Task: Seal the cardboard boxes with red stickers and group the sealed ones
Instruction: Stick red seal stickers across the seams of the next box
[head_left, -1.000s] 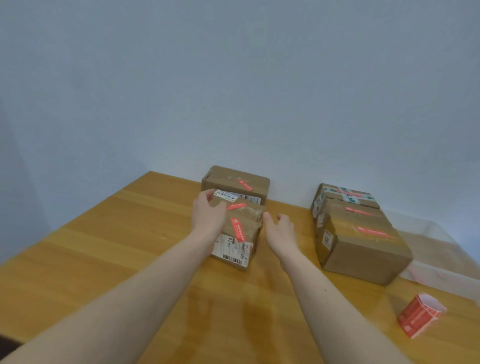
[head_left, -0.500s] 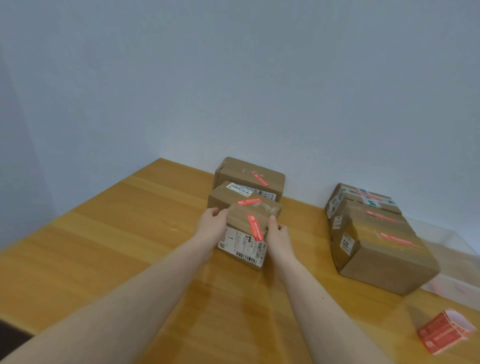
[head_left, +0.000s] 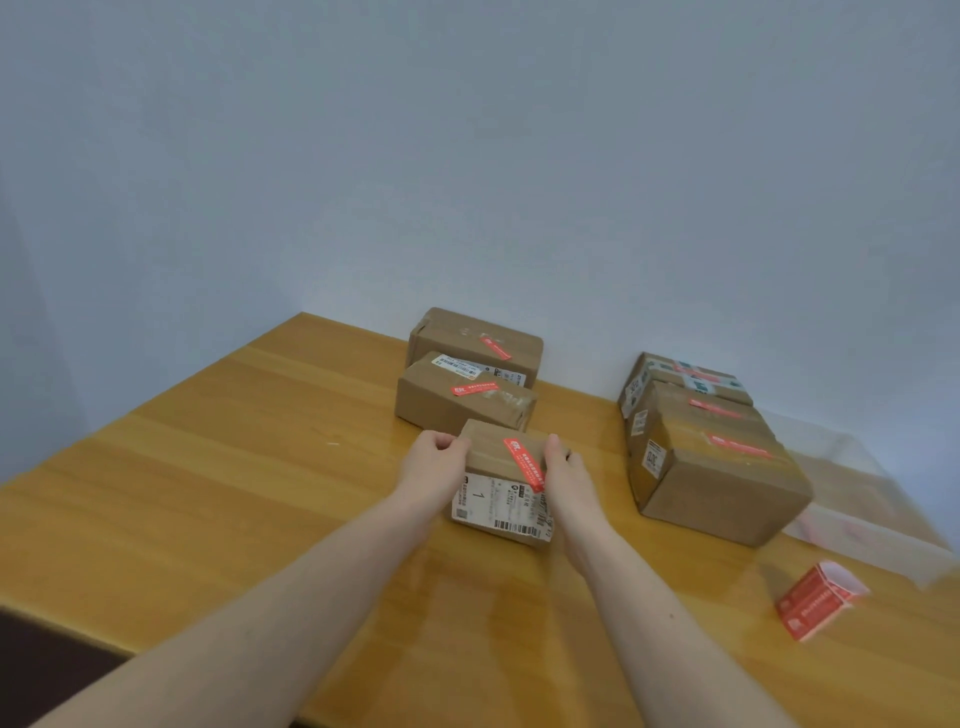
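A small cardboard box (head_left: 498, 499) with a red sticker across its top and a white shipping label on its near face sits on the wooden table (head_left: 208, 493). My left hand (head_left: 434, 462) grips its left side and my right hand (head_left: 563, 467) grips its right side. Just behind it lie two more stickered boxes in a row: a middle box (head_left: 457, 402) and a far box (head_left: 475, 338) by the wall. On the right, a large stickered box (head_left: 711, 478) stands in front of two others (head_left: 685, 382).
A roll of red stickers (head_left: 815, 600) lies at the right near the table's front. A clear plastic sheet or tray (head_left: 857, 499) sits behind it at the right edge. A grey wall bounds the table's back.
Both hands closed on the small box and drew it back toward me, off the middle box, down to the table in front of it. The view shifted slightly.
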